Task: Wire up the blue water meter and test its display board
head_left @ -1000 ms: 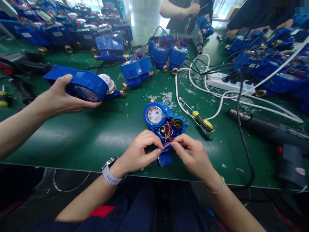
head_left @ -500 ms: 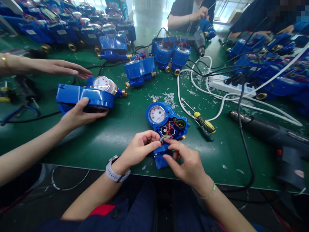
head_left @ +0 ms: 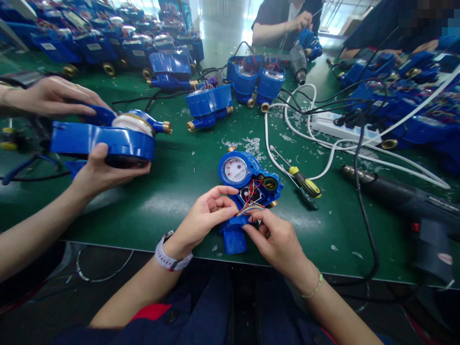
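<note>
A blue water meter point(head_left: 244, 167) with a round white dial lies on the green table in front of me, its wiring compartment uncovered. Thin coloured wires point(head_left: 250, 209) run out of it toward me. My left hand point(head_left: 206, 215) pinches the left end of this bundle between thumb and fingertips. From the other side, my right hand point(head_left: 278, 239) has its fingers closed on the wires near the compartment's lower edge. Just below both hands sits a small blue plastic part point(head_left: 235, 238), close to the table's front edge; the fingers partly cover its top.
To the left, a co-worker's hands point(head_left: 97, 172) hold another blue meter point(head_left: 104, 139). A yellow-black screwdriver point(head_left: 304, 181), a heat gun point(head_left: 402, 196), white cable point(head_left: 268, 139) and a power strip point(head_left: 345, 127) lie right. More meters point(head_left: 208, 103) stand behind, among clear plastic scraps.
My hands have spread the wire bundle out, and the small blue part has shifted slightly left. The co-worker's meter has moved left and nearer, with the upper hand now on it.
</note>
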`<state>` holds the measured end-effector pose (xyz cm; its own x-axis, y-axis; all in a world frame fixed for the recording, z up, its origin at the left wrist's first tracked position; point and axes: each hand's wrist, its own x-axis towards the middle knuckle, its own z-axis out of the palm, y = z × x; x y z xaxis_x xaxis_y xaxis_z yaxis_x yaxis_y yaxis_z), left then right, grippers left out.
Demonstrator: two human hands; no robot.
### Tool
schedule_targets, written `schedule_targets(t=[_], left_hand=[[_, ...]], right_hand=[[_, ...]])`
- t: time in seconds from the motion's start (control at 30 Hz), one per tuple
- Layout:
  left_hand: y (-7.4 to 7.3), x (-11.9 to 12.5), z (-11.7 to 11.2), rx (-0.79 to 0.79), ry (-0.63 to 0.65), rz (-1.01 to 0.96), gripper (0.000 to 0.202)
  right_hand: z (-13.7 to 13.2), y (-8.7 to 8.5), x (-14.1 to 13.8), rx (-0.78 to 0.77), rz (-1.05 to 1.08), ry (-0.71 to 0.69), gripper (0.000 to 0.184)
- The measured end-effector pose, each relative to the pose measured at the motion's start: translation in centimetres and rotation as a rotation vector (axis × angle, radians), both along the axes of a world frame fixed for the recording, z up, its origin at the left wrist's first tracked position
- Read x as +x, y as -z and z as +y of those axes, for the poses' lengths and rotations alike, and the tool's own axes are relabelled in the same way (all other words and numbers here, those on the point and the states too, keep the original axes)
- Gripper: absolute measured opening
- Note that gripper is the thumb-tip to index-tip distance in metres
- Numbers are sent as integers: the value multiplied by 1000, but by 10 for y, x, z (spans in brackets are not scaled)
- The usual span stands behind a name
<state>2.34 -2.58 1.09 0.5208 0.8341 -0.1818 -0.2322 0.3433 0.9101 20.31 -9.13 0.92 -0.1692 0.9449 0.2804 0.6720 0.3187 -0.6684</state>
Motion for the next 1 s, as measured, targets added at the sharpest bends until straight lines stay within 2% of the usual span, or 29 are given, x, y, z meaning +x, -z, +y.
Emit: schedule_targets(t=[0.1,0.2,0.3,0.4,0.57,0.83,1.0], left_hand=[[-4,-1,-4,194,33,104,44],[-5,1,-8,314,-27,234,48],[-2,3,-10,340,-74,299,54],[2,4,-11,348,-82,324,58],[4,8,-15,390,-117,313,68],[4,12,-21,460,-146,340,84],[10,14,-23,519,-129,369,76]], right_hand=[[1,0,-1,18,1,4,7],[1,-3,0,36,-13,19,8],[-1,-9,1,125,-24,63,8],[-2,-14,0,199,-6,40,5],[-1,-10,-7,104,-45,28,10],[5,-3,-11,95,195,50,14],[5,-4,-6,64,75,56,18]])
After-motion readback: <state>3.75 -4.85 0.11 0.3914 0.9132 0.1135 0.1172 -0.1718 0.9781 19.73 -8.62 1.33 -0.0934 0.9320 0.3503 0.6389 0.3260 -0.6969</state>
